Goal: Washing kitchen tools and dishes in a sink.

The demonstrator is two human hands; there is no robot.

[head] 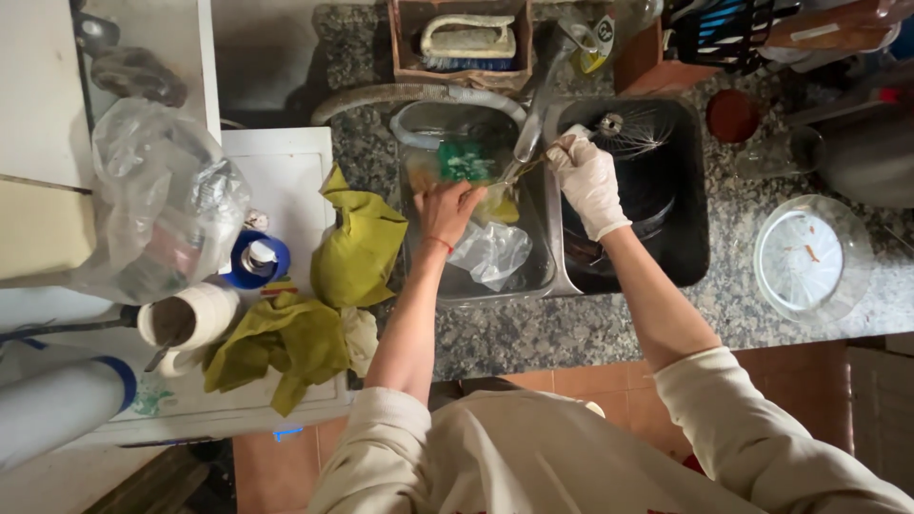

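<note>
Soft, even indoor light, moderately bright. Deep shadow inside the black sink (685, 219) beside the gloved right hand (587, 181). Pale glare on the white cabinet top (286, 171) well left of the hands. Mostly sharp; edges stretched by wide-angle distortion.

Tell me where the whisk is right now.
The whisk is over the dark right sink basin, held by the gloved right hand, beside the tap.

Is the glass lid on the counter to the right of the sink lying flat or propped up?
Flat. The glass lid rests on the granite counter, its full round outline facing the camera, leaning on nothing.
</note>
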